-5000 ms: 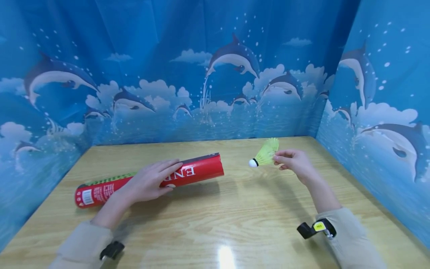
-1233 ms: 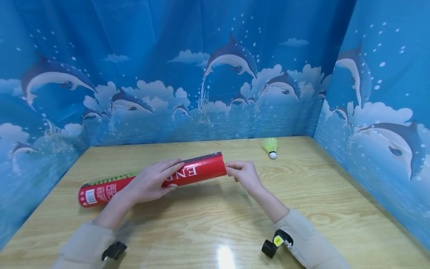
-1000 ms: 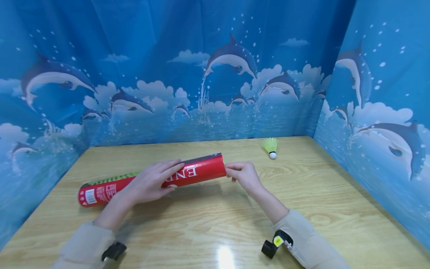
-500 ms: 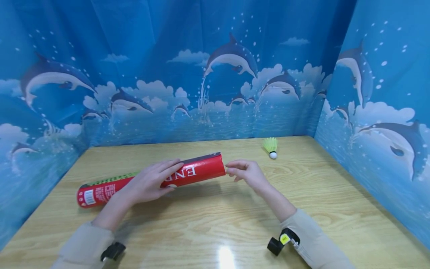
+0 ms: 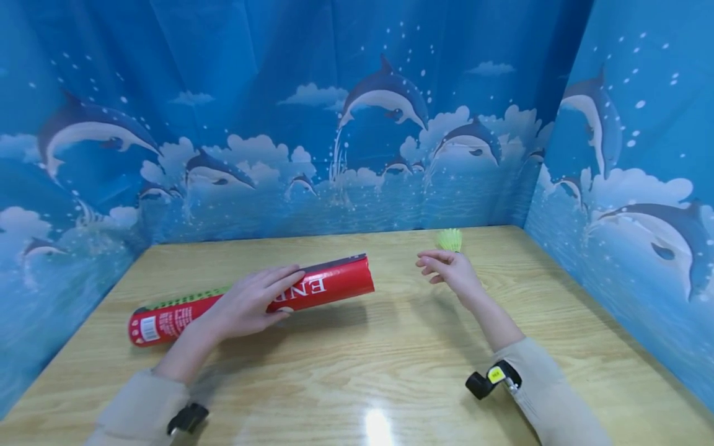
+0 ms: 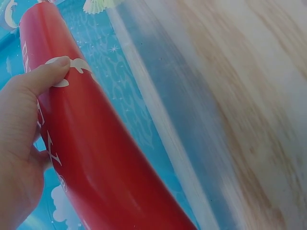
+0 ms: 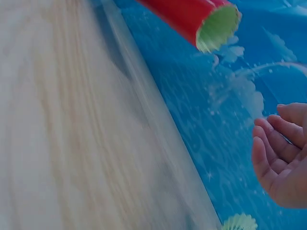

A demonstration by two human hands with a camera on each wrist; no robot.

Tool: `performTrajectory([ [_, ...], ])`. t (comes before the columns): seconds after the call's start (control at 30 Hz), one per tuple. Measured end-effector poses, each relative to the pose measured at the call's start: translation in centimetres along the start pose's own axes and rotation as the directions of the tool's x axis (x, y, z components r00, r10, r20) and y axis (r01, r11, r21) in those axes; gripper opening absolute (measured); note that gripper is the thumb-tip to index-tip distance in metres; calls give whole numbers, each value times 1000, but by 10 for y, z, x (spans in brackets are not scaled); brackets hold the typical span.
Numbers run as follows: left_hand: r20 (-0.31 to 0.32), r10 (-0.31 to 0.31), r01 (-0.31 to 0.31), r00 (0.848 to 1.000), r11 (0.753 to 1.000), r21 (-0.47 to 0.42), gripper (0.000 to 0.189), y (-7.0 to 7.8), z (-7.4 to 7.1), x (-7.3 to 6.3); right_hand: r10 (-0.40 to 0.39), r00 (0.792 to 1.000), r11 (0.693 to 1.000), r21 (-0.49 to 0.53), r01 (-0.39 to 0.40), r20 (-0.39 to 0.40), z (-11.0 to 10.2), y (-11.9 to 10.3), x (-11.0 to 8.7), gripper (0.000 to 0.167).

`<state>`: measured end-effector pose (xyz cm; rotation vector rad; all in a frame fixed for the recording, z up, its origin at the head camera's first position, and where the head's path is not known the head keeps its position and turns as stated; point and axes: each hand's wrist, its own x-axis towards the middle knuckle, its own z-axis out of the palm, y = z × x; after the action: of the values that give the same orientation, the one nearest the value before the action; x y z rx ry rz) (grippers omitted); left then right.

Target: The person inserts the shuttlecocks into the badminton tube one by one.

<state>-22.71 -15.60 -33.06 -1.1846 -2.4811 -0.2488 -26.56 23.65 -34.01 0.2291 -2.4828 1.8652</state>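
My left hand (image 5: 253, 303) grips a red shuttlecock tube (image 5: 334, 279) from above, thumb on the near side. The tube's right end is tilted up off the table, and its left end is low. In the right wrist view the tube's mouth (image 7: 219, 29) is uncovered, with ribbed yellow-green inside. My right hand (image 5: 450, 271) is in the air to the right of the mouth, fingers loosely bent and holding nothing. Just behind it a yellow shuttlecock (image 5: 449, 239) lies on the table, its white tip hidden by the hand. Its skirt also shows in the left wrist view.
The wooden table (image 5: 346, 378) ends at the back and right against a blue dolphin-print curtain (image 5: 268, 93). Beige sleeves and black wrist cameras (image 5: 484, 383) cover both forearms.
Five seconds ago the right hand pinched a shuttlecock in the air. About one second ago its fingers were at the tube's mouth; now it has drawn back rightward, empty. The left hand keeps its grip.
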Motion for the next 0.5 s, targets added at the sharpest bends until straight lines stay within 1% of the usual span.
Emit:
performTrajectory([
  [0.1,-4,1,-1,1000,1000,-2,86,0,1,-1,8,1000,999,-34,-9,-29,-15,3,4,44],
  [0.23,-12,1,-1,1000,1000,-6,87,-1,1,-2,6,997,997,-81,-12,-71,-33,6,12,46],
  [0.5,-19,-6,6,1000,1000,0,87,1,0,-3,5,992,991,-133,-22,-130,-65,13,29,49],
])
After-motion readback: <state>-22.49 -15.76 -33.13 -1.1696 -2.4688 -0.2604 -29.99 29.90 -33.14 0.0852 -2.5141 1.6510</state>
